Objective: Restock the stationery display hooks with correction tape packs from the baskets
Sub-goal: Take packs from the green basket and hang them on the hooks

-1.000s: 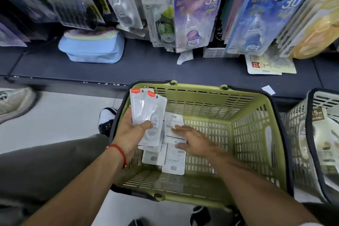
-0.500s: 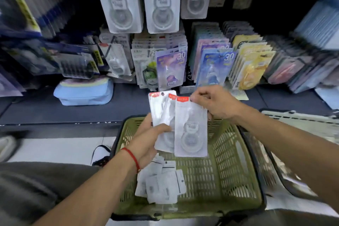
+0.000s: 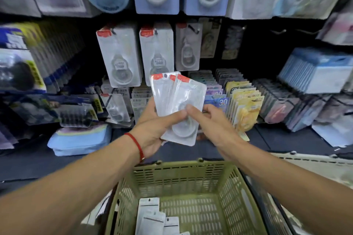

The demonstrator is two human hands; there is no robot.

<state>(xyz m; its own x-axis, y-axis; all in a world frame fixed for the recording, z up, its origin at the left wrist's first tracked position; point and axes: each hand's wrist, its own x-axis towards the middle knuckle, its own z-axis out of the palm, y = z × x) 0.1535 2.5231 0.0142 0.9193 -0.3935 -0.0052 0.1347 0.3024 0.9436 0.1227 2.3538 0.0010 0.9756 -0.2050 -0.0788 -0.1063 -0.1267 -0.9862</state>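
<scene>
3 packs (image 3: 177, 99) held; 2 baskets (image 3: 183, 181).

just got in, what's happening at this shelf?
A person is restocking correction tape. The left hand holds a fan of packs and the right hand pinches the front one. Matching packs hang on the hooks just above. More packs lie in the green basket below.

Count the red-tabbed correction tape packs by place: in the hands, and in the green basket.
Held packs, fanned in the left hand with the right hand touching them: 3 red tabs showing
Packs in the green basket, lying back side up: at least 3 visible, frame edge cuts off more
Total: at least 6
</scene>
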